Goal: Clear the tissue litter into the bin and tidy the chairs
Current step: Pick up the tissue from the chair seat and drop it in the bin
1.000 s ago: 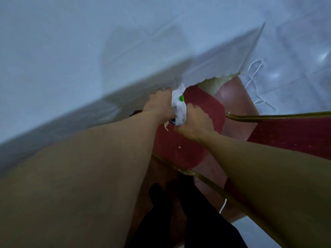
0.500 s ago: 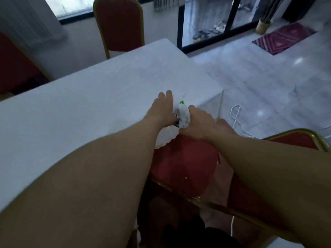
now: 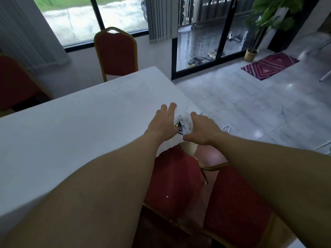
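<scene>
Head camera view: both hands met at the near corner of a white-clothed table [image 3: 75, 122], the left hand [image 3: 162, 123] and right hand [image 3: 202, 130] each with fingers curled onto a crumpled tissue wad [image 3: 185, 122], above a red chair [image 3: 177, 178].

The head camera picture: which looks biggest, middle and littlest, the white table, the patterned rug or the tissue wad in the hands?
1. White table, biggest by far.
2. Patterned rug, middle, though it lies farther off, so it looks smaller than it is.
3. Tissue wad, littlest, held between the left hand and right hand.
</scene>
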Tool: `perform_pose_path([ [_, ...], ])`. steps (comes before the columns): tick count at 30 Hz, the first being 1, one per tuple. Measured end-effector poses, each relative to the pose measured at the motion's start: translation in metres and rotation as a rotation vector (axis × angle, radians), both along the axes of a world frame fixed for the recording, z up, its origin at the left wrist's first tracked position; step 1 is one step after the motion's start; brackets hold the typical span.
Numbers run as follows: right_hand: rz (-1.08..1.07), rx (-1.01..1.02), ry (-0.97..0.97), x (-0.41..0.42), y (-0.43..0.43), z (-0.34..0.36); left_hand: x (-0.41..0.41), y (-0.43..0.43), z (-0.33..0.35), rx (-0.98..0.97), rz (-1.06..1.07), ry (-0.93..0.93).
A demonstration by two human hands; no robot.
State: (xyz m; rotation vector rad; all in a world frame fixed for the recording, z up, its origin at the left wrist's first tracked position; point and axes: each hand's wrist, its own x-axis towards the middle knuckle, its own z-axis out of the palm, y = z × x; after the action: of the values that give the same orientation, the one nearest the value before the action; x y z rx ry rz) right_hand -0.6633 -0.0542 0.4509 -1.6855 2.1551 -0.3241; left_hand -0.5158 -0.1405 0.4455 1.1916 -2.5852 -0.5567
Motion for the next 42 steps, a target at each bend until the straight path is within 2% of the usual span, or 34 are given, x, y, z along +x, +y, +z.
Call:
perform_pose_path([
  [8, 0.179, 0.01, 0.007, -0.09, 0.026, -0.008, -0.083, 0.039, -0.01, 0.094, 0.115, -0.088],
  [15, 0.309, 0.041, 0.01, -0.125, 0.041, -0.009, -0.111, 0.075, -0.011, 0.102, 0.192, -0.139],
  [32, 0.305, 0.04, -0.005, -0.153, 0.047, 0.015, -0.145, 0.078, 0.003, 0.048, 0.193, -0.096],
  [42, 0.421, 0.08, 0.01, -0.238, 0.001, 0.008, -0.229, 0.052, -0.004, 0.039, 0.3, -0.098],
])
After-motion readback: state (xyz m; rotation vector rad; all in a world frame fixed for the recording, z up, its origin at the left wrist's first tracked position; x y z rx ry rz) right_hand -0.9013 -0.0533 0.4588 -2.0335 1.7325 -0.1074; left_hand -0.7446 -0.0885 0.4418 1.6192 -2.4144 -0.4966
